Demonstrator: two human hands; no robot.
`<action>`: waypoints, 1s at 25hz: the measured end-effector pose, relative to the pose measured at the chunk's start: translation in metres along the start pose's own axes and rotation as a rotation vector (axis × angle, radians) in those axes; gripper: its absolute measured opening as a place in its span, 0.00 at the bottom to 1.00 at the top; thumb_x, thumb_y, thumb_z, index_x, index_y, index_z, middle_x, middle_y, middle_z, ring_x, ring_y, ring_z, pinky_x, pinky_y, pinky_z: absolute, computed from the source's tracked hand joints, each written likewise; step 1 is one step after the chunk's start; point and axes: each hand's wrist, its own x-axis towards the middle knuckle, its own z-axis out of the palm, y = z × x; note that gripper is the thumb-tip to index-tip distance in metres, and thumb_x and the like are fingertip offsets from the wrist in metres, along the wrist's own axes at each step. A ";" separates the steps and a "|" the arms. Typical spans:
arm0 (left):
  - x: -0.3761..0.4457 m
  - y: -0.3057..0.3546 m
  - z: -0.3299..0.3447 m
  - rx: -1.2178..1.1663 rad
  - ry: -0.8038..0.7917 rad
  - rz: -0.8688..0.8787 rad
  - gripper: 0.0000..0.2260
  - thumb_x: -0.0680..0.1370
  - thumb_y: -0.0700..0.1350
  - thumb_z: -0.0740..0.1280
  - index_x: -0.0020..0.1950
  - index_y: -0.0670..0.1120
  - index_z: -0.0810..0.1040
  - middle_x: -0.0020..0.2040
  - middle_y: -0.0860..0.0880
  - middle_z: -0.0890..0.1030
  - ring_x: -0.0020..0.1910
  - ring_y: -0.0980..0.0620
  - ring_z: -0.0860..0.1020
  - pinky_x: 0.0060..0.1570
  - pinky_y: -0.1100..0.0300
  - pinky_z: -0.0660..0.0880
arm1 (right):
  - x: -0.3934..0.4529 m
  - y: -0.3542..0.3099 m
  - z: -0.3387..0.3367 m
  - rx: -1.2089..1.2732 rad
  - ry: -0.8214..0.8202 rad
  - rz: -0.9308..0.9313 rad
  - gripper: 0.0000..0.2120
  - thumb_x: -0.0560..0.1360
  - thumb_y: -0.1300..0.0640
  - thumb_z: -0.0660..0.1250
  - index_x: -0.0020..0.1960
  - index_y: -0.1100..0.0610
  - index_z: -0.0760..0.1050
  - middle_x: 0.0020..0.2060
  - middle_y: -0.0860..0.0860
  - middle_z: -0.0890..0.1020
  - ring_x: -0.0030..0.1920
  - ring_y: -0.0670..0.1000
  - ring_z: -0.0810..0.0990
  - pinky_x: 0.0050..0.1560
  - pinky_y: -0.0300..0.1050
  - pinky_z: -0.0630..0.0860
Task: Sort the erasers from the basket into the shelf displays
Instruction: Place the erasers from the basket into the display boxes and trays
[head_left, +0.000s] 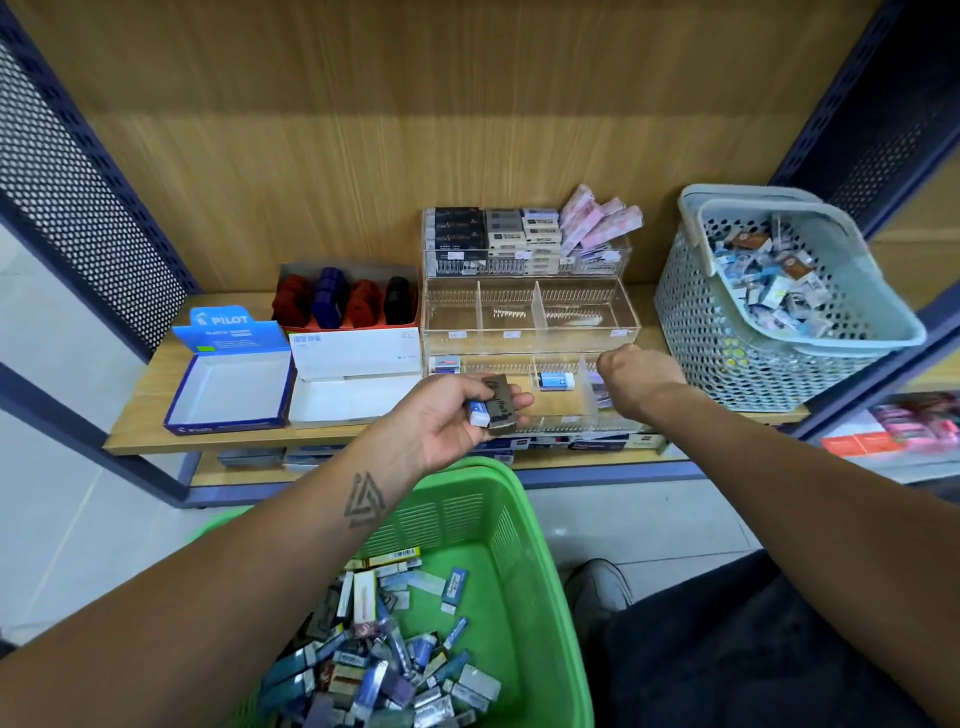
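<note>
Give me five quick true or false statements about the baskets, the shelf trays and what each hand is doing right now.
1. The left hand holds erasers. True.
2. The green basket sits on the shelf. False: it is below the shelf, near the person.
3. The middle clear tray is full of erasers. False: its compartments look empty.
4. The grey basket stands on the shelf at right. True.
5. The right hand reaches into the grey basket. False: it is at the front clear tray.

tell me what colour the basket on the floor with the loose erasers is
Bright green basket, clearest in the head view.
</note>
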 end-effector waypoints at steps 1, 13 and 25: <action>0.001 0.000 -0.001 0.013 -0.005 -0.002 0.13 0.82 0.30 0.53 0.62 0.36 0.71 0.51 0.38 0.83 0.48 0.40 0.84 0.48 0.39 0.80 | 0.000 -0.002 0.004 -0.035 -0.005 -0.010 0.16 0.79 0.67 0.59 0.65 0.58 0.71 0.60 0.57 0.77 0.58 0.59 0.79 0.52 0.49 0.75; 0.007 0.007 -0.012 -0.034 0.004 0.063 0.15 0.80 0.29 0.60 0.65 0.42 0.73 0.56 0.37 0.83 0.53 0.37 0.83 0.48 0.41 0.82 | 0.013 -0.033 -0.036 0.150 0.097 -0.035 0.12 0.76 0.64 0.61 0.58 0.56 0.75 0.53 0.55 0.81 0.52 0.58 0.82 0.44 0.47 0.77; -0.004 0.044 -0.009 0.090 0.295 0.316 0.08 0.80 0.29 0.62 0.55 0.39 0.75 0.49 0.37 0.81 0.43 0.45 0.82 0.45 0.48 0.83 | 0.016 -0.102 -0.082 0.693 0.132 -0.231 0.10 0.69 0.55 0.76 0.49 0.56 0.84 0.41 0.53 0.85 0.43 0.52 0.82 0.44 0.44 0.78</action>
